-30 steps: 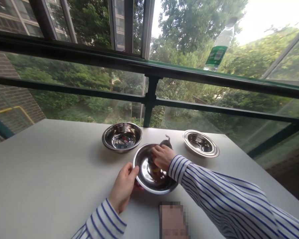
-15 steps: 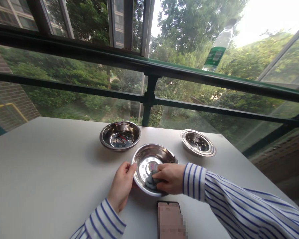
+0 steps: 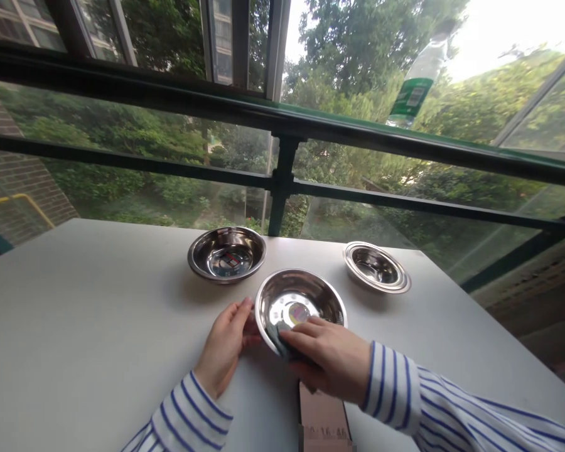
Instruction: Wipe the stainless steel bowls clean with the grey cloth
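A shiny steel bowl (image 3: pixel 311 295) sits tilted toward me on the white table (image 3: pixel 85 326). My left hand (image 3: pixel 223 345) grips its left rim, fingers curled on the edge. My right hand (image 3: pixel 332 358) presses a grey cloth (image 3: pixel 277 333) against the bowl's near inner wall; only a strip of the cloth shows under my fingers. Both arms wear blue-striped white sleeves.
Two more steel bowls stand behind: one (image 3: pixel 226 253) at the back left, a smaller one (image 3: pixel 375 267) at the back right. A phone (image 3: pixel 324 417) lies on the table under my right wrist. A green railing (image 3: pixel 282 182) and a plastic bottle (image 3: pixel 417 85) are beyond the table.
My right hand has drawn the cloth from the bowl's far side down to its near rim. The bowl has tipped toward me. My left hand stays on the rim.
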`<state>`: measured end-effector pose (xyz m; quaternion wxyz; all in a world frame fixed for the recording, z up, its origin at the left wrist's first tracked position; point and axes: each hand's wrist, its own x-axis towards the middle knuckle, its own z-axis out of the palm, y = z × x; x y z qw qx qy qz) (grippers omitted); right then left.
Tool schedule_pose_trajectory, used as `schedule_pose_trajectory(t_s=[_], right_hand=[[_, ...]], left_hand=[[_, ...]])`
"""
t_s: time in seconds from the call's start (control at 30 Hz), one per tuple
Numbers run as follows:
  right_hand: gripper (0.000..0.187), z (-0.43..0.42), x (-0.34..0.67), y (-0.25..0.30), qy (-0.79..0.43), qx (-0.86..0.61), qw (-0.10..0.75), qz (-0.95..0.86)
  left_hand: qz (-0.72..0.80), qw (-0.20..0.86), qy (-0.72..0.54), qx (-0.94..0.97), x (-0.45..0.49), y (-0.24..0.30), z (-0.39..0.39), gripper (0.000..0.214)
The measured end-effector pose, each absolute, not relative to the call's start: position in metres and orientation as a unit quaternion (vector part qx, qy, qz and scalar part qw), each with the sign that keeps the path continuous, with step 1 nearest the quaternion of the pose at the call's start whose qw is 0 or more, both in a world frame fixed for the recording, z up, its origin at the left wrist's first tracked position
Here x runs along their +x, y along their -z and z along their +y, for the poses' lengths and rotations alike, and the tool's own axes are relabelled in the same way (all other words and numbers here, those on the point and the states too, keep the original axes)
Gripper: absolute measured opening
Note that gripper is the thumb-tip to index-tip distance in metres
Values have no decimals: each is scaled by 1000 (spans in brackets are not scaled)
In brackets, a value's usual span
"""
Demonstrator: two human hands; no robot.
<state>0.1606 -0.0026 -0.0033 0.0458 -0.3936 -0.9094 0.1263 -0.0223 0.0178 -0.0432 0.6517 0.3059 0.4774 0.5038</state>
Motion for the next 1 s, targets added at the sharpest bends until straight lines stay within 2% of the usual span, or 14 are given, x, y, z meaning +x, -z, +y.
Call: schedule_pose_trajectory(t_s=[0.13,0.27,0.53,0.63,0.77,1.0], right_hand=[[34,2,142,11,-117,-459,98,-875],[32,0,132,12,-142,-457,129,-868],[20,1,145,9,-180,-369,85,-908],[16,13,130,18,-173,-422,92,-885],[21,24,111,25,-158,-478,98,-858],[13,20,143,18,-200,-340,38,-918]], left_hand=[[468,691,-455,310,-19,44,8,29],[457,701,-445,320,-18,45,3,24],[490,648,-452,368,-15,53,7,25],[506,635,-433,392,-12,52,6,24],[515,646,-411,387,-15,52,6,22],[534,563,-479,410,-19,65,10,27]])
